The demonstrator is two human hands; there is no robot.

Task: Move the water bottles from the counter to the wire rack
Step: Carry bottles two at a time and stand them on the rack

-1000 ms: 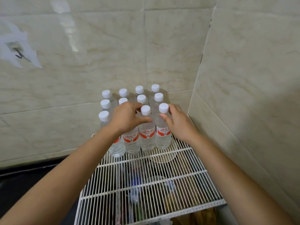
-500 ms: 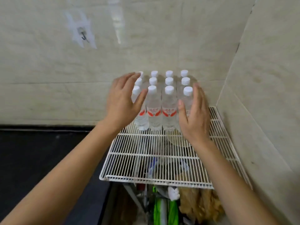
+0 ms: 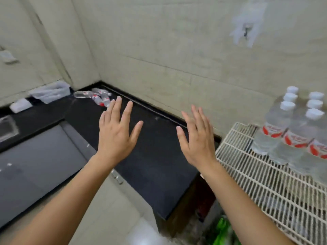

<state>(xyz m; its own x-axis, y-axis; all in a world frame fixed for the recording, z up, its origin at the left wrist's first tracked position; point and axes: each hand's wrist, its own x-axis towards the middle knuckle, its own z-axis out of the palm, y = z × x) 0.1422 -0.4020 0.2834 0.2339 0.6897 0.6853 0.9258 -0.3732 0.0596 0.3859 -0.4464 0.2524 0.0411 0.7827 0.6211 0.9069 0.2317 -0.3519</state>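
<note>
On the wire rack (image 3: pixel 247 175), right of view: a cluster of standing water bottles (image 3: pixel 276 131), white caps, red labels, packed touching one another at the back edge; six caps countable, the group cut off by the frame edge. On the black counter (image 3: pixel 159 165), far corner against the tiled wall: a small heap of lying bottles (image 3: pixel 100 98), same red labels, on their sides and touching; count uncertain through blur, several at least. Beside that heap, to its left: crumpled clear plastic wrap (image 3: pixel 51 91) and a small white object (image 3: pixel 20 105), kind not discernible. Left hand (image 3: pixel 116 137): above the counter, palm down, fingers straight and spread, holding nothing, well short of the heap. Right hand (image 3: pixel 198 140): level with the left, fingers straight and close together, likewise empty, near the rack's corner but not touching it. Wall hook (image 3: pixel 246 31): bare, above the rack. Under the rack: something green (image 3: pixel 223 230), unclear. Progress, as judged: the larger share appears shelved; the heap in the corner remains to be carried across, the hands seemingly bound for it
</note>
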